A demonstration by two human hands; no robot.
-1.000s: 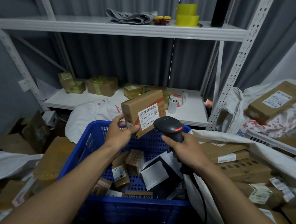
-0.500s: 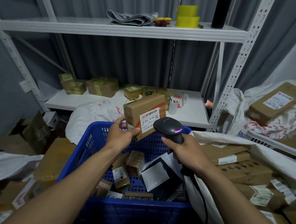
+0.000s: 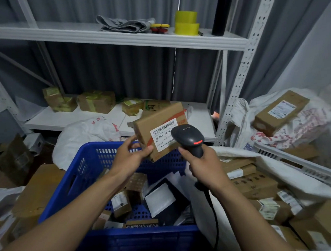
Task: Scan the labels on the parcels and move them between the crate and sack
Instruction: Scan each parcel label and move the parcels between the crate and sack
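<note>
My left hand [image 3: 132, 154] grips the lower left corner of a brown cardboard parcel [image 3: 157, 124] and holds it tilted above the far rim of the blue crate [image 3: 84, 170]. Its white barcode label [image 3: 161, 136] faces me. My right hand [image 3: 205, 162] holds a black barcode scanner [image 3: 188, 137] by the handle, its head overlapping the label's right part and a red light lit on top. Several small parcels and a black mailer [image 3: 167, 203] lie inside the crate. To the right, the open white sack [image 3: 236, 155] holds several brown parcels [image 3: 254, 183].
A white metal shelf rack [image 3: 127, 37] stands behind, with taped boxes [image 3: 96, 101] on the lower board and yellow tape rolls [image 3: 186, 22] above. Cardboard boxes [image 3: 38, 191] crowd the floor to the left. A white basket [image 3: 294, 160] and a stuffed sack with a parcel [image 3: 281, 111] sit at right.
The scanner has come closer and now covers part of the label. Its light went from red to purple and back to red. The parcel has tilted slightly more toward me.
</note>
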